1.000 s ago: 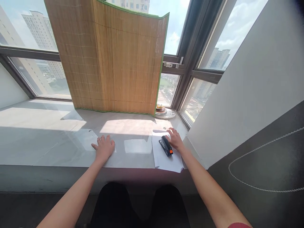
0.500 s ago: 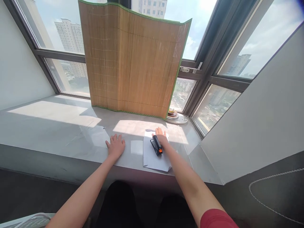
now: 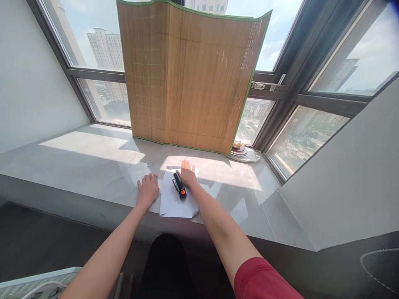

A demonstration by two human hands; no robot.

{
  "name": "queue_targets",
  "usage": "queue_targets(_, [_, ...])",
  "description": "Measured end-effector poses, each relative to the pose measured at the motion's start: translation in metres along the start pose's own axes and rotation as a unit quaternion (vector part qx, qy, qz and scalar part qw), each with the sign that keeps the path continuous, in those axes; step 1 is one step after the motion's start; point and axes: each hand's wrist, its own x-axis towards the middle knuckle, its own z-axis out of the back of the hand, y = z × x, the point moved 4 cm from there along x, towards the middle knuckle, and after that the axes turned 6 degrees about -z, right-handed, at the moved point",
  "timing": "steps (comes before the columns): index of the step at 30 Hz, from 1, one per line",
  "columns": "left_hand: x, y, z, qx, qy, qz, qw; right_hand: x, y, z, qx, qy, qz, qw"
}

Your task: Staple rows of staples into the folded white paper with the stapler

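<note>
A black stapler (image 3: 178, 184) with an orange end lies on white paper sheets (image 3: 171, 203) on the window sill. My right hand (image 3: 188, 173) rests flat on the paper's upper right part, fingers stretched toward the window, just right of the stapler. On the sill left of the paper lies my left hand (image 3: 148, 189), palm down with its fingers spread and nothing in it. What lies beneath my right palm is hidden.
A bamboo mat (image 3: 193, 79) with green edging stands upright against the window. Several stacked plates (image 3: 245, 154) sit by its lower right corner. The sill's front edge (image 3: 102, 197) runs before my legs. A white slatted object (image 3: 40, 284) is at lower left.
My right hand, the paper and the stapler have moved left across the sill, closer to my left hand. The whole view has also turned slightly.
</note>
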Motion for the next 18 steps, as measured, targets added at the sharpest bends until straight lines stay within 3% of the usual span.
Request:
queue_targets(4, [-0.001, -0.002, 0.005, -0.004, -0.002, 0.0, 1.0, -0.021, -0.01, 0.02, 0.023, -0.102, 0.001, 0.994])
queue_targets(10, [-0.002, -0.002, 0.006, -0.025, -0.014, -0.004, 1.0, -0.062, -0.037, 0.015, -0.011, -0.025, 0.087, 0.996])
queue_targets(15, [0.001, 0.005, 0.005, -0.076, -0.033, 0.001, 0.997, -0.095, -0.092, 0.034, -0.035, -0.028, 0.078, 0.996])
queue_targets(18, [0.004, -0.017, 0.005, -0.173, -0.076, -0.028, 0.982, -0.111, -0.127, 0.051, -0.039, -0.041, 0.065, 0.996])
